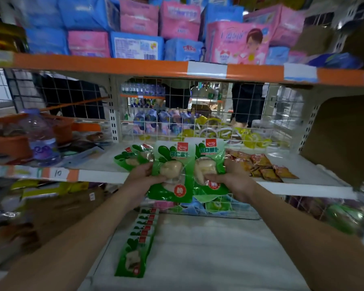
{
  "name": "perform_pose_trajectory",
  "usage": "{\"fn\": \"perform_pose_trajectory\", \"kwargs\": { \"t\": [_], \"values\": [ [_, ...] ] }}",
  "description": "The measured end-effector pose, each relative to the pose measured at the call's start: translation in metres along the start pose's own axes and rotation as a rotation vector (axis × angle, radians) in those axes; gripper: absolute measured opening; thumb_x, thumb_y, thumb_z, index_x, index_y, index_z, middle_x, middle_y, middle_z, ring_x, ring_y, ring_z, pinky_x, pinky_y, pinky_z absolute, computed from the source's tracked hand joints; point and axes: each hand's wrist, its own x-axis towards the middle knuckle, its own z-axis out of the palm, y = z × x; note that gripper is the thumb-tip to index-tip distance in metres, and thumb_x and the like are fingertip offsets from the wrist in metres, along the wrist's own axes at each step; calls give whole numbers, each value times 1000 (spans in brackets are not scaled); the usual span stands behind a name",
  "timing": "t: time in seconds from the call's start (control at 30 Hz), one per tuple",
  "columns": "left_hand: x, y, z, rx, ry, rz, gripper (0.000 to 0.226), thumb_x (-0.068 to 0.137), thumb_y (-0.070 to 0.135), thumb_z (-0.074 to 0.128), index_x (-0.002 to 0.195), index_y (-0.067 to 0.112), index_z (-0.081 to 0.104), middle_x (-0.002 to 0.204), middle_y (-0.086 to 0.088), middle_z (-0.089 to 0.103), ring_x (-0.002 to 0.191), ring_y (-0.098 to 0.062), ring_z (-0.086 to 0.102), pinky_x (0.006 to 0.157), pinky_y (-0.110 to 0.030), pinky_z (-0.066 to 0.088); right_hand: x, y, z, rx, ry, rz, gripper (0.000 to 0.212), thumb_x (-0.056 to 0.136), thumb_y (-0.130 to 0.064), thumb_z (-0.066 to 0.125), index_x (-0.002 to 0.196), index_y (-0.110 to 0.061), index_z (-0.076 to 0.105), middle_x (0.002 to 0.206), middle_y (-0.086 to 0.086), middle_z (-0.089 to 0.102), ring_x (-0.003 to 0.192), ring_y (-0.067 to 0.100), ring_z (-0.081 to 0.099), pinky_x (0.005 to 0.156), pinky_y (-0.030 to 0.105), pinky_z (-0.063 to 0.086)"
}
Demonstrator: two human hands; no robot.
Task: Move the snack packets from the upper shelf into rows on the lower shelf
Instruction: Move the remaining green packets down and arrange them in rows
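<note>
Nearest to the camera, the lower shelf (219, 259) already carries one row of green packets (138, 244). They overlap one after another along its left side, and the wide white surface to the right of this row is bare.

Above it, both arms reach to the front edge of the upper shelf (303, 186). The left hand (139, 175) grips the left packet (172, 164) at its side, with the fingers curled round the edge. The right hand (233, 177) grasps the right packet (208, 162) in the same way, thumb on the front. The two packets are upright and touch side by side, and their lower ends hang in front of the shelf edge.

So I judge the step in hand is the lifting of a pair off the upper shelf. The next move calls for bringing both packets down and laying them flat beside the existing row, probably to begin a second row.

Just behind the left hand lie further green packets (132, 157); whether this hand holds them too, I cannot tell. To the right, orange-brown sachets (261, 164) lie in a heap. Farther back stand the wire mesh (198, 114) and, on top, pink and blue packs (177, 24).
</note>
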Motion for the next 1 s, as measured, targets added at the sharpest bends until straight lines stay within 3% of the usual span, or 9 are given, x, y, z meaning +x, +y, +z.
{"fn": "perform_pose_trajectory", "kwargs": {
  "t": [0.07, 0.13, 0.3, 0.53, 0.67, 0.87, 1.0],
  "values": [
    [-15, -12, -1, -19, 4, -44, 44, 77, -8, 76, 114, 14, 68, 111, -8, 75, 103, -26, 72, 91, -43, 57, -16, 11, 7, 25, -39, 6, 39, 76, 5, 81, 110, -8, 66, 105, 8, 77, 96, 21, 74, 78, 30, 60],
    [-30, -26, -3, -14, 3, -81, 47, 75, -7, 79, 117, 12, 68, 112, -10, 74, 104, -29, 71, 95, -49, 55, -31, 22, 15, 27, -72, 20, 40, 77, 9, 78, 112, -6, 68, 105, 7, 77, 97, 22, 74, 79, 30, 59],
    [-57, -64, -7, 12, 2, -142, 46, 74, -10, 77, 115, 9, 68, 111, -11, 75, 106, -31, 70, 99, -51, 52, -50, 65, 32, 23, -113, 102, 44, 76, 7, 79, 116, -7, 68, 109, 8, 76, 103, 26, 73, 93, 46, 57],
    [-66, -115, -16, 5, -41, -283, 44, 79, -4, 76, 119, 12, 67, 114, -10, 74, 104, -28, 72, 92, -48, 57, -59, 127, 47, -45, -112, 194, 42, 71, 8, 82, 106, -12, 71, 99, 2, 78, 95, 20, 74, 87, 40, 60],
    [-55, -151, -22, 21, -89, -348, 43, 82, 0, 76, 123, 11, 65, 116, -9, 74, 106, -28, 71, 90, -48, 58, -49, 168, 55, -61, -112, 256, 50, 68, 6, 85, 112, -11, 70, 104, 2, 77, 97, 18, 74, 87, 43, 61],
    [-12, -216, -32, 103, -16, -436, 49, 73, 4, 85, 116, 18, 66, 108, 0, 76, 98, -18, 73, 84, -39, 60, -20, 236, 64, -66, -83, 360, 46, 70, -5, 87, 112, -13, 70, 97, 1, 78, 88, 19, 75, 81, 41, 62],
    [23, -258, -42, 100, 25, -480, 59, 69, 4, 88, 122, 17, 65, 115, -1, 74, 106, -21, 71, 92, -44, 58, 6, 277, 68, -29, -88, 388, 41, 72, -3, 85, 108, -13, 70, 96, 4, 78, 90, 23, 75, 79, 40, 63]
  ]
}}
